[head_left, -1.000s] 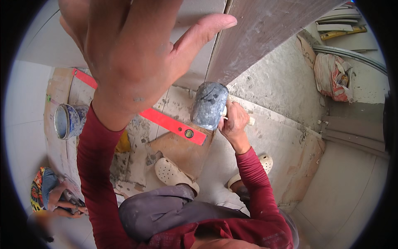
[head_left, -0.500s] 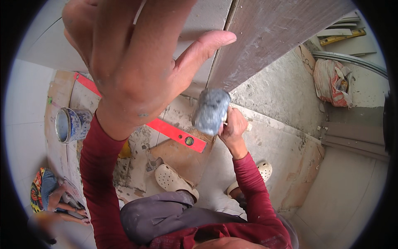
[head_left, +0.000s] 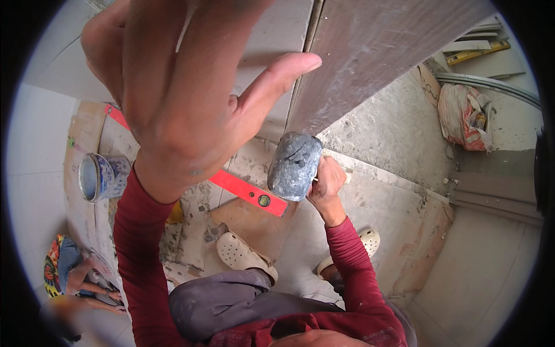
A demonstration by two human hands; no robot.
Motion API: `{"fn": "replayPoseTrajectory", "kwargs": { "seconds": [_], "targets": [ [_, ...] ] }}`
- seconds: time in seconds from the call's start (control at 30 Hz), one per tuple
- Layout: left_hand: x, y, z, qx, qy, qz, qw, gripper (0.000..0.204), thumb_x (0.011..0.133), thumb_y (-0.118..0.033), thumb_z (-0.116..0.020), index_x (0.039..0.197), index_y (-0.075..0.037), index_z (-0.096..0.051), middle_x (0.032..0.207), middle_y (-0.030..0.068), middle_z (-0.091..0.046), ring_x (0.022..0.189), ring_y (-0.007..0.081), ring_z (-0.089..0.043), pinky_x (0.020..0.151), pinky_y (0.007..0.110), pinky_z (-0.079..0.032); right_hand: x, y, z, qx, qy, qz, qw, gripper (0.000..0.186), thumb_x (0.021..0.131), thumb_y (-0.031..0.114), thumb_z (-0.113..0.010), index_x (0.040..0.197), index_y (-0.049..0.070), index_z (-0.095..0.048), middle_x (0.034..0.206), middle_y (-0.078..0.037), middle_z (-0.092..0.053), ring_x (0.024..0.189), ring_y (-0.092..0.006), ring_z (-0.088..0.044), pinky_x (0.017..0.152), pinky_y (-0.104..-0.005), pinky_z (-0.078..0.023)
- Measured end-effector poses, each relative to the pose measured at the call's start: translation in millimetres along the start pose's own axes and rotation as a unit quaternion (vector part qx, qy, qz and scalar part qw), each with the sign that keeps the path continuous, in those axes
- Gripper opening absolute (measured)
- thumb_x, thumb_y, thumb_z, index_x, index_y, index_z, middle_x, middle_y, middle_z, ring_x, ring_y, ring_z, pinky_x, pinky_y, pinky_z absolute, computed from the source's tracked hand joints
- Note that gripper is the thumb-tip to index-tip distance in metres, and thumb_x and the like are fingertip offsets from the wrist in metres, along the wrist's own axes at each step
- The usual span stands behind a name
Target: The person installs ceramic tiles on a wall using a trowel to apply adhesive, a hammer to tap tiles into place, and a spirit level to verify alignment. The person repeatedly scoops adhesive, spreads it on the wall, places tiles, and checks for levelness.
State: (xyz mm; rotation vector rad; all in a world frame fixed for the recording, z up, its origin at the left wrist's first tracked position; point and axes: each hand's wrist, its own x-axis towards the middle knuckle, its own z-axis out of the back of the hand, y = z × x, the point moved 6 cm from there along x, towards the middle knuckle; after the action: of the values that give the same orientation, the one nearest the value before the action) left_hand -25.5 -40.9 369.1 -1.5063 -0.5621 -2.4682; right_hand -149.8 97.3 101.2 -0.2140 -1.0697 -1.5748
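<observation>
My left hand [head_left: 185,104] is large in the upper middle, open, fingers stretched over the pale wall tile [head_left: 269,32] beside a grey-brown wooden-looking panel [head_left: 381,40]; whether it touches is hard to tell. My right hand [head_left: 326,182] is closed on the handle of a rubber mallet [head_left: 293,165], whose worn grey-black head hangs at the panel's lower corner. Behind both, a red spirit level [head_left: 243,189] lies across the dusty boards, partly hidden by my left wrist.
A paint-stained bucket [head_left: 104,176] stands at left. A co-worker [head_left: 72,269] crouches lower left. My clogs [head_left: 240,248] rest on floor boards [head_left: 399,237]. At right are a woven sack [head_left: 459,115], curved pipes [head_left: 485,84], stacked offcuts with a yellow level [head_left: 474,52] and brown planks [head_left: 491,194].
The mallet head and my right hand have shifted lower in the view. The head was blurred half a second ago. My left hand's thumb also sits lower, as does much of the background.
</observation>
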Motion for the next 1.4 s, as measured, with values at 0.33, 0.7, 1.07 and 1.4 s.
{"fn": "replayPoseTrajectory", "kwargs": {
  "seconds": [0.33, 0.7, 1.07, 1.4],
  "targets": [
    [-4.4, -2.0, 4.7, 0.055, 0.045, 0.003, 0.997, 0.071, 0.060, -0.026, -0.098, 0.121, -0.007, -0.068, 0.117, 0.0054, -0.070, 0.108, 0.0228, -0.064, 0.095, 0.035, -0.039, 4.0, -2.3, -3.3, -0.012, 0.001, -0.024, 1.000, 0.043, 0.091, 0.042, -0.069, 0.102, 0.000, -0.065, 0.070, -0.011, -0.052, 0.059, -0.0272, -0.055, 0.053, -0.0385, -0.043],
    [1.6, -2.2, 4.4, 0.053, 0.068, -0.008, 0.996, 0.068, 0.060, -0.023, -0.097, 0.119, -0.007, -0.067, 0.114, 0.0062, -0.069, 0.105, 0.0245, -0.064, 0.092, 0.035, -0.039, 6.2, -0.9, 5.0, 0.002, -0.020, -0.002, 1.000, 0.041, 0.093, 0.041, -0.065, 0.099, 0.000, -0.065, 0.067, -0.010, -0.048, 0.056, -0.0264, -0.052, 0.052, -0.0385, -0.042],
    [-2.7, -2.9, 1.2, 0.055, 0.061, 0.000, 0.997, 0.069, 0.061, -0.023, -0.097, 0.121, -0.006, -0.066, 0.116, 0.0060, -0.069, 0.108, 0.0228, -0.063, 0.094, 0.035, -0.036, 6.7, 13.3, 5.2, -0.001, -0.016, 0.038, 0.999, 0.047, 0.095, 0.047, -0.063, 0.098, 0.001, -0.064, 0.068, -0.010, -0.051, 0.057, -0.0265, -0.053, 0.052, -0.0388, -0.041],
    [-3.0, -2.3, 1.6, 0.055, 0.066, 0.003, 0.996, 0.070, 0.062, -0.023, -0.097, 0.123, -0.005, -0.066, 0.118, 0.0079, -0.069, 0.109, 0.0215, -0.062, 0.095, 0.035, -0.035, 9.7, 4.6, -1.8, 0.010, -0.013, 0.003, 1.000, 0.044, 0.095, 0.045, -0.063, 0.098, 0.001, -0.064, 0.069, -0.010, -0.051, 0.058, -0.0272, -0.054, 0.052, -0.0390, -0.042]
  ]
}}
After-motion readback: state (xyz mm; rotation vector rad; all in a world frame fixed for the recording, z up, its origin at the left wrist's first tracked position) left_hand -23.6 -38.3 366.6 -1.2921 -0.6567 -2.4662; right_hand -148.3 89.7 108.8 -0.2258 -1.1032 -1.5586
